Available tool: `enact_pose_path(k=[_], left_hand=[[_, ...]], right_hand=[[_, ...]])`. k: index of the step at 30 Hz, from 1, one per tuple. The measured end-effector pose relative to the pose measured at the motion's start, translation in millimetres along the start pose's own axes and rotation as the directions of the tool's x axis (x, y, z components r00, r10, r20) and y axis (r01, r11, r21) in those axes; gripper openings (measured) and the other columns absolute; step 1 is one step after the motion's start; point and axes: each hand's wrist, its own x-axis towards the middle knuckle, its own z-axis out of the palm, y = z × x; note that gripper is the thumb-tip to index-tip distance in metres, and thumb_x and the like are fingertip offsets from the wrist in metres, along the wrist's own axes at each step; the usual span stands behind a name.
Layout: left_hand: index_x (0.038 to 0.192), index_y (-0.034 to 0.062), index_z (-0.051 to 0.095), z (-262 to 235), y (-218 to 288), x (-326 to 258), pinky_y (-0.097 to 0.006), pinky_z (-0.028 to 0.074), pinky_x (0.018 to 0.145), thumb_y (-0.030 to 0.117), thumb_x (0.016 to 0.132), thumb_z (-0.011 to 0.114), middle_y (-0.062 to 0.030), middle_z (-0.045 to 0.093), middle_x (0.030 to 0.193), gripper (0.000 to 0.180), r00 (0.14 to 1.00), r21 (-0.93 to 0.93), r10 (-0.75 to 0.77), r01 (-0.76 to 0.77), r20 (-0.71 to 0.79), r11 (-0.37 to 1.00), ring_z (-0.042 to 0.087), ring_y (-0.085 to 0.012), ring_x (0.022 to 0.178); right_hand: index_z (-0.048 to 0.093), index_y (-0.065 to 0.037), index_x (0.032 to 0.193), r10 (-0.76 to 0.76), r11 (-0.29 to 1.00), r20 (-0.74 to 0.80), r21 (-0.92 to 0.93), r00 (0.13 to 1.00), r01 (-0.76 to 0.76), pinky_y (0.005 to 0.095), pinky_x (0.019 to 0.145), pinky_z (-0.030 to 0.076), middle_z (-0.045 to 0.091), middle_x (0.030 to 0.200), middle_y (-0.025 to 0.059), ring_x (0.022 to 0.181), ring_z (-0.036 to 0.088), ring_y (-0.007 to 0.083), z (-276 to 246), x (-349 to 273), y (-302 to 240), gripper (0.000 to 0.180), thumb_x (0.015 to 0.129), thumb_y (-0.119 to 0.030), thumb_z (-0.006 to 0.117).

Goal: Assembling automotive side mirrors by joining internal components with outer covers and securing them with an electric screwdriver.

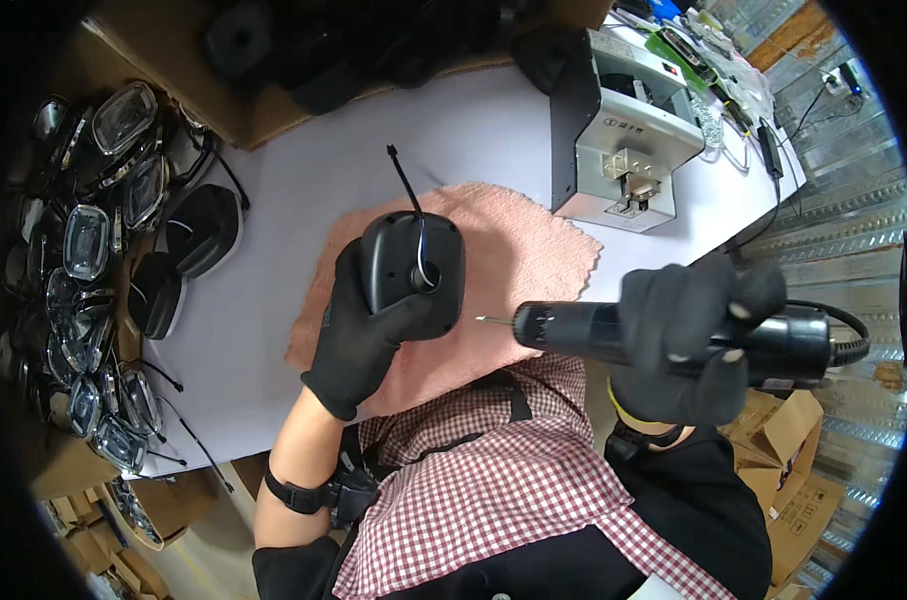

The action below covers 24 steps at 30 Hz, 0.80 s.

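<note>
My left hand [363, 340], in a black glove, is closed round a black rounded plastic housing [393, 265], holding it over a pink cloth [518, 240]. A cable with a small connector at its end sticks up from a round hole in the housing. In my gloved right hand [688, 340] lies a black electric screwdriver [573, 328], held level. Its thin bit points left toward the housing, with a gap between them. Whether a screw sits on the bit is too small to tell.
A silver-grey boxy machine [623, 150] stands at the back right. Two black housings [205, 230] lie left of the cloth. Beyond them, a carton holds several clear-lensed units [86, 242]. Another carton [213, 90] with dark parts stands at the back. Tools and cables [713, 70] lie far right.
</note>
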Motion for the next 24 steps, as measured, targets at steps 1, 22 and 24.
enact_pose_path(k=[1,22,24], left_hand=[[0.132,0.0001,0.043,-2,-3,-2,-0.03,0.05,0.092,0.014,0.075,0.075,-0.0088,0.056,0.121,0.067,1.0,0.002,-0.006,0.006,-0.009,1.0,0.057,-0.018,0.109],[0.13,-0.001,0.04,-2,-15,-7,-0.031,0.052,0.085,0.017,0.072,0.075,-0.0114,0.056,0.117,0.069,0.994,0.057,0.022,-0.016,-0.109,0.998,0.059,-0.0193,0.105],[0.129,-0.0014,0.042,0,-9,-7,-0.031,0.051,0.085,0.016,0.072,0.075,-0.0107,0.056,0.116,0.068,0.994,0.104,0.009,0.003,-0.112,0.995,0.058,-0.0188,0.104]], right_hand=[[0.048,-0.009,0.117,0.048,0.991,-0.004,0.128,0.999,-0.047,0.0365,0.055,0.055,0.065,0.087,0.0154,0.066,0.066,0.0226,-2,-5,2,0.042,0.085,-0.013,0.073],[0.043,-0.004,0.094,-0.048,0.997,0.312,0.075,0.949,0.026,0.0304,0.039,0.048,0.059,0.064,0.0105,0.046,0.059,0.0192,23,-10,39,0.034,0.081,-0.005,0.074],[0.046,-0.003,0.097,0.015,0.999,0.349,-0.036,0.937,-0.002,0.0314,0.04,0.05,0.061,0.071,0.0124,0.049,0.06,0.0185,22,-6,33,0.029,0.086,-0.013,0.071]])
